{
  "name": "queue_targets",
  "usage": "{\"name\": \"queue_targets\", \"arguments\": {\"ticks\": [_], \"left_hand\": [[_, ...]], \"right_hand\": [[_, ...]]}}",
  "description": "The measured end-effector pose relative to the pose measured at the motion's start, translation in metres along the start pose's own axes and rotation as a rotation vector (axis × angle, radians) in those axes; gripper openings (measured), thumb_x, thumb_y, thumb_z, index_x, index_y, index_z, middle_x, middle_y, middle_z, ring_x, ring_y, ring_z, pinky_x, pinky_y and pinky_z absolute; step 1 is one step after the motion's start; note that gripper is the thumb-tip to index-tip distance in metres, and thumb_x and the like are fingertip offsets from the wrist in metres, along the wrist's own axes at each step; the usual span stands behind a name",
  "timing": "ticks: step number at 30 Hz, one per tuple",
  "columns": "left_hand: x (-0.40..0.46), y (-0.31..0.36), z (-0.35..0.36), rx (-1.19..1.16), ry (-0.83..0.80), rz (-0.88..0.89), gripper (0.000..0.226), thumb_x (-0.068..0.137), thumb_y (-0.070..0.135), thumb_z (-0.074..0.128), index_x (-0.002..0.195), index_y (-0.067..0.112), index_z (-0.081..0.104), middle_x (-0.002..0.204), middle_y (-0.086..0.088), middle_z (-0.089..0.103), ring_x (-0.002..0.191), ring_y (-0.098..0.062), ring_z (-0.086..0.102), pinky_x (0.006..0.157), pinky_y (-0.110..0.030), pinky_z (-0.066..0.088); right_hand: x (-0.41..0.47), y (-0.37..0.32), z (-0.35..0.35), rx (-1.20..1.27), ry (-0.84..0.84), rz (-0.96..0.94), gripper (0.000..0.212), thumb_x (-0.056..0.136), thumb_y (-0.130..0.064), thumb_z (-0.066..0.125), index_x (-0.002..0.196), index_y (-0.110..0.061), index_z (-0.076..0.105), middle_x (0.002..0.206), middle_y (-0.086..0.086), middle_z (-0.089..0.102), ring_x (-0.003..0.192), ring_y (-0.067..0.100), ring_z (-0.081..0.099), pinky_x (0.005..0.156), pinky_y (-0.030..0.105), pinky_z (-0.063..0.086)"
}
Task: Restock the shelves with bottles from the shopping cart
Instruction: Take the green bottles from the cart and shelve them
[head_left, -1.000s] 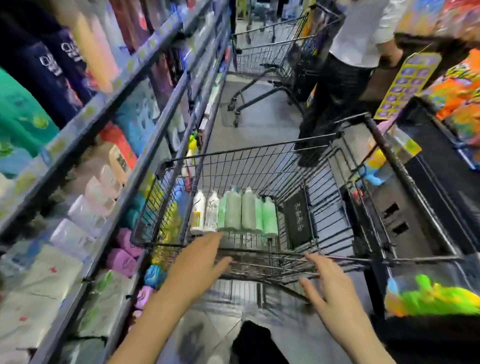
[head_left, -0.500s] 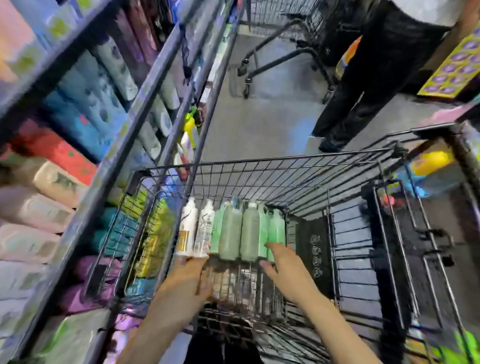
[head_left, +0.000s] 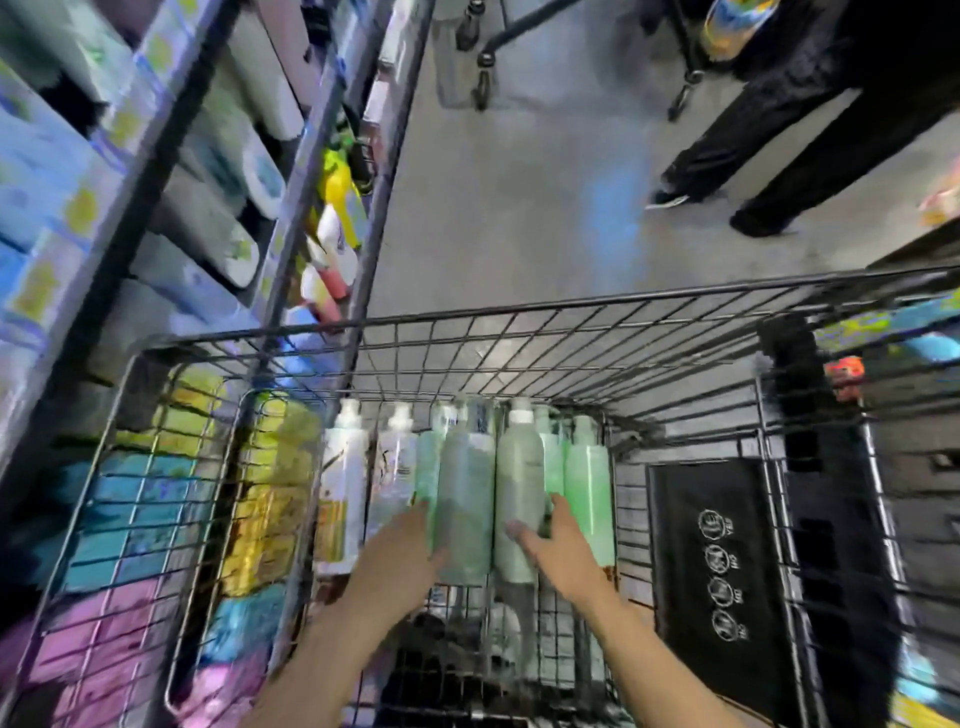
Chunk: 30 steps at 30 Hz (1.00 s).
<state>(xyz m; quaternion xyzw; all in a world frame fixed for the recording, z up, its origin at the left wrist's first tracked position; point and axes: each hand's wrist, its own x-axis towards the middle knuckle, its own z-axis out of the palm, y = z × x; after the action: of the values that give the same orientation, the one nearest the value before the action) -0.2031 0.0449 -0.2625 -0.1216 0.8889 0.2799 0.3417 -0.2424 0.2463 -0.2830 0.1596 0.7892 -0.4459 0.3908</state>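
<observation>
In a shop aisle, a person's two bare hands reach into a black wire shopping cart (head_left: 519, 312) filling the lower half of the frame. The left hand (head_left: 400, 561) curls around the left side of a grey-green bottle (head_left: 465, 499); the right hand (head_left: 558, 551) wraps a second grey-green bottle (head_left: 519, 493) beside it, fingers (head_left: 561, 512) partly closed on its right flank. Both bottles stand in a row of white and green bottles (head_left: 589, 488) at lower centre. Stocked shelves (head_left: 171, 130) run up the left of the frame. Grey floor (head_left: 519, 208) fills the upper centre, where another person's dark trousers (head_left: 810, 130) and a second cart's wheels (head_left: 483, 78) show, blurred.
</observation>
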Motion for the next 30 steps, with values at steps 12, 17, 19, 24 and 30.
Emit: {"name": "queue_targets", "arguments": {"ticks": [12,17,19,24,30], "left_hand": [[0.030,0.004,0.019,-0.435,0.041,-0.131,0.054,0.093,0.039,0.056,0.138,0.014,0.040,0.127,-0.003,0.059,0.104,-0.014,0.062,0.075,-0.018,0.049],[0.038,0.014,0.021,-0.517,0.117,-0.147,0.042,0.087,0.037,0.067,0.120,0.017,0.052,0.112,0.000,0.063,0.094,-0.013,0.064,0.083,-0.034,0.056],[0.043,0.021,0.024,-0.503,0.143,-0.166,0.043,0.081,0.038,0.072,0.114,0.014,0.057,0.108,-0.003,0.065,0.093,-0.016,0.065,0.082,-0.040,0.056],[0.049,0.040,0.030,-0.364,0.222,-0.293,0.070,0.065,0.050,0.081,0.112,0.009,0.049,0.106,-0.005,0.054,0.093,-0.021,0.059,0.078,-0.040,0.055],[0.049,0.042,0.033,-0.345,0.246,-0.307,0.064,0.066,0.046,0.079,0.109,0.010,0.049,0.102,-0.005,0.054,0.087,-0.022,0.058,0.072,-0.038,0.055]], "right_hand": [[0.047,-0.005,0.018,0.125,0.117,0.245,0.053,0.064,-0.026,0.085,0.106,-0.005,0.060,0.102,0.012,0.069,0.089,0.027,0.068,0.077,0.037,0.058],[0.025,-0.006,0.000,0.494,-0.051,0.284,0.031,0.079,-0.019,0.073,0.104,-0.007,0.060,0.093,0.015,0.071,0.075,0.026,0.069,0.053,0.028,0.054],[0.016,-0.005,-0.007,0.500,-0.054,0.262,0.039,0.071,-0.022,0.076,0.103,-0.009,0.058,0.090,0.015,0.070,0.072,0.026,0.069,0.054,0.030,0.054],[-0.007,-0.003,-0.024,0.415,-0.024,0.198,0.070,0.037,-0.039,0.081,0.097,-0.016,0.053,0.085,0.009,0.069,0.064,0.019,0.069,0.053,0.030,0.055],[-0.024,0.003,-0.044,0.453,0.014,0.176,0.073,0.043,-0.041,0.083,0.105,-0.010,0.059,0.089,0.014,0.069,0.070,0.022,0.068,0.054,0.029,0.054]]}}
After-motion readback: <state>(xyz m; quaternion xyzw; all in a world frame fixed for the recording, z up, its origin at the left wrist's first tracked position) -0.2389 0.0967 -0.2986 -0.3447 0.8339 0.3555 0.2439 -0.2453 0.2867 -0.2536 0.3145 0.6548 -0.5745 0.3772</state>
